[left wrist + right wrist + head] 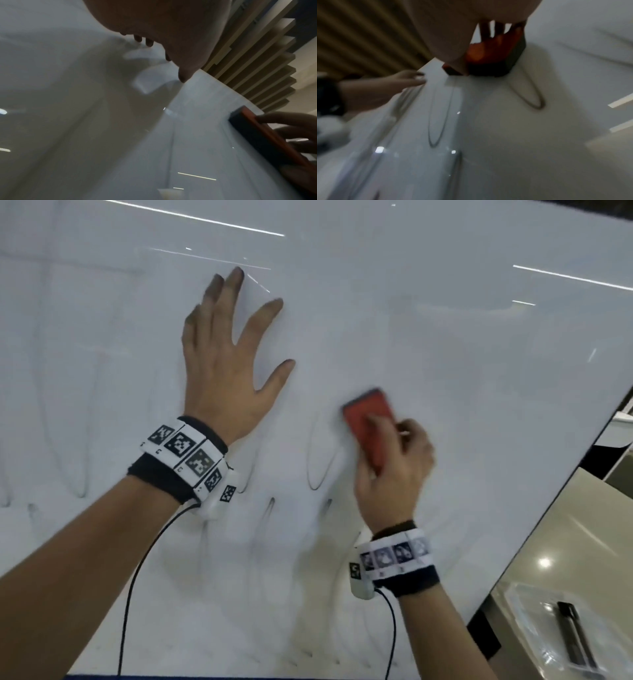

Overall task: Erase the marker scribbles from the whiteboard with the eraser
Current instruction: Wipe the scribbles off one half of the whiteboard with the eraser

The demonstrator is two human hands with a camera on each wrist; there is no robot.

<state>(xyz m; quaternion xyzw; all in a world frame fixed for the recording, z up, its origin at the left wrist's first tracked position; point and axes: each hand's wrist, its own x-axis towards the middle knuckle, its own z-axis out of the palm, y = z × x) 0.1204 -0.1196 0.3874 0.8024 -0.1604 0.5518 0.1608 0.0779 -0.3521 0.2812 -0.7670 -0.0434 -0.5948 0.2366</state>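
Note:
The whiteboard (445, 320) fills most of the head view, its upper part wiped, with thin dark marker loops (318, 460) left in its lower middle. My right hand (394, 470) grips a red eraser (368, 419) with a dark felt pad and presses it flat on the board just above those loops. In the right wrist view the eraser (496, 56) sits on the board above a marker loop (534, 100). My left hand (222, 361) lies flat on the board with fingers spread, left of the eraser. The left wrist view shows the eraser (260, 138) edge-on.
Past the board's right edge a pale counter (565, 542) holds a clear tray (534, 628) with a black marker (575, 635). Cables run from both wristbands down along my forearms. A slatted wall (257, 60) stands behind the board.

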